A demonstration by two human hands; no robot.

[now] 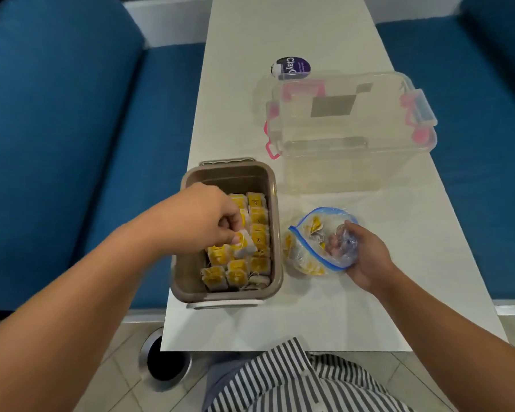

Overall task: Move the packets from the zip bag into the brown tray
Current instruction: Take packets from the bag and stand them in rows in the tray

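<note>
Over the brown tray (275,203) at the table's (309,319) near left, the left hand (208,218) pinched one packet (244,244) above the rows already inside — just to its right, the right hand (360,257) gripped the zip bag (309,248), packets within.

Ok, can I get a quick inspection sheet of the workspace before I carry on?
Surface: white table.
Job's things: brown tray on the left, with rows of yellow packets inside; zip bag to its right, open, with more packets in it.
Clutter: clear box with pink latches behind the bag; purple-labelled tub beyond it.
Grippers: left hand pinches one packet over the tray; right hand grips the bag.
Cables: nothing seen.
Surroundings: blue seats on both sides; tiled floor with a round metal fitting.
</note>
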